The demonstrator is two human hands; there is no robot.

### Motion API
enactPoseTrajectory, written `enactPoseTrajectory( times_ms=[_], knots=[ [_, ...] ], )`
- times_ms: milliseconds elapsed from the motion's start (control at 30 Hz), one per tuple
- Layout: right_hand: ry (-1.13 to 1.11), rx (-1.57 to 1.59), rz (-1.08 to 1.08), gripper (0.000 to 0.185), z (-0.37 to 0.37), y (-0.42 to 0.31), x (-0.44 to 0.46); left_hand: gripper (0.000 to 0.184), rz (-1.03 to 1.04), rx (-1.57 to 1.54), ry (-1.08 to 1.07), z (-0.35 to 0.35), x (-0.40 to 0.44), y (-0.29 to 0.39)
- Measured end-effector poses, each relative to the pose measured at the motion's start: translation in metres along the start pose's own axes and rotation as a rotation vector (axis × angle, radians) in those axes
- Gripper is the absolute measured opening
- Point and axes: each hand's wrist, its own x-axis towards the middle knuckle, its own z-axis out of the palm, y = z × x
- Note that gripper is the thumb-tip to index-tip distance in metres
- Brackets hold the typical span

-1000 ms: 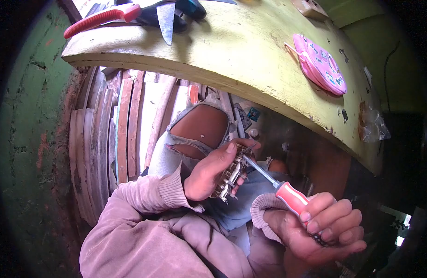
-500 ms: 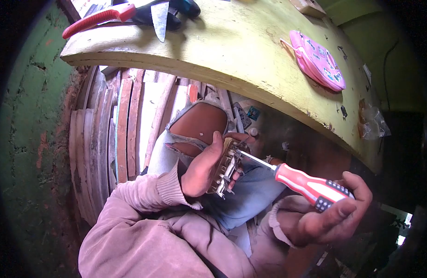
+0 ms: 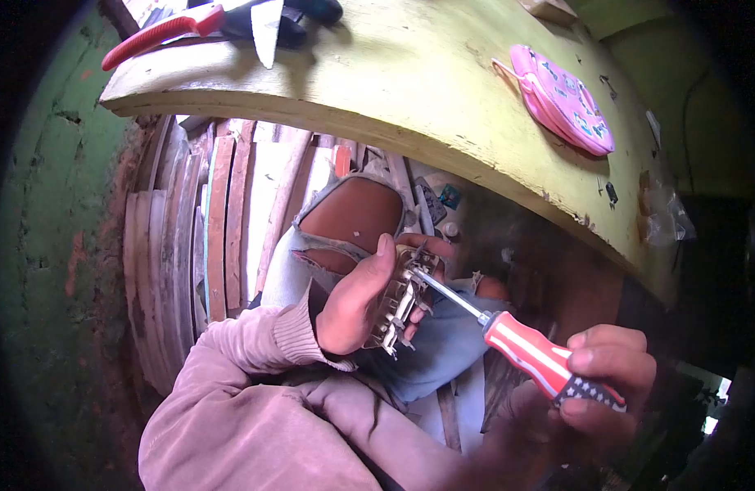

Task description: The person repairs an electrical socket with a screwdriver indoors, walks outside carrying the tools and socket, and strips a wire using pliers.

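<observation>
A pink pouch lay on the yellow tabletop, its contents hidden from view, and a clear plastic bag sat by the table's right-hand edge, too blurred to tell what, if anything, it held. Below the near edge, over the person's lap, the left hand was curled around a small slotted part, thumb along one side and fingers wrapped behind. The right hand had its fingers bent closely around the rear of the red-and-white-handled screwdriver, whose tip appeared to touch the part near its upper end.
</observation>
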Motion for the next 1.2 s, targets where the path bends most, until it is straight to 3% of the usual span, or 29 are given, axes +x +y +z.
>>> enactPoseTrajectory(
  times_ms=[100,133,233,367,467,500,600,767,867,967,1033,1067,1133,1200],
  knots=[
    [-0.533,-0.132,0.103,0.042,-0.040,-0.012,0.026,0.068,-0.011,-0.136,0.064,0.011,0.000,0.001],
    [-0.325,-0.330,0.144,0.046,-0.029,-0.014,0.017,0.068,-0.011,-0.136,0.064,0.009,-0.001,0.001],
    [-0.163,-0.489,0.206,0.050,-0.023,-0.011,0.012,0.065,-0.029,-0.144,-0.024,0.004,0.000,0.001],
    [0.107,0.059,-0.182,0.056,0.001,0.023,0.010,0.067,-0.034,-0.155,-0.026,-0.002,-0.002,0.003],
    [-0.203,-0.075,-0.102,0.054,-0.022,0.016,0.024,0.072,-0.051,-0.133,-0.068,-0.004,-0.001,-0.001],
    [-0.203,-0.076,-0.101,0.054,-0.024,0.015,0.022,0.074,-0.070,-0.139,-0.062,-0.004,-0.001,-0.002],
    [-0.068,-0.137,-0.002,0.048,-0.014,0.012,0.014,0.064,-0.070,-0.222,-0.067,-0.004,0.000,-0.001],
    [-0.022,-0.041,-0.077,0.044,-0.002,0.009,0.019,0.065,-0.080,-0.267,-0.064,-0.007,0.001,-0.001],
    [0.069,-0.040,0.060,0.044,-0.016,0.020,0.017,0.069,-0.118,-0.297,-0.120,-0.010,0.003,-0.002],
    [0.443,-0.157,-0.031,0.037,-0.031,0.032,0.020,0.073,-0.149,-0.341,-0.173,-0.014,0.005,-0.004],
    [0.358,0.187,-0.039,0.041,-0.045,0.033,0.016,0.072,-0.158,-0.352,-0.219,-0.014,0.006,-0.003],
    [0.028,0.128,0.134,0.042,-0.053,0.028,0.012,0.072,-0.190,-0.369,-0.222,-0.012,0.006,-0.002],
    [-0.369,0.041,0.236,0.045,-0.032,0.022,0.023,0.073,-0.221,-0.384,-0.226,-0.006,0.004,0.003],
    [-0.522,0.060,0.200,0.037,0.009,0.029,0.033,0.072,-0.276,-0.272,-0.194,0.001,0.000,0.008]
  ],
)
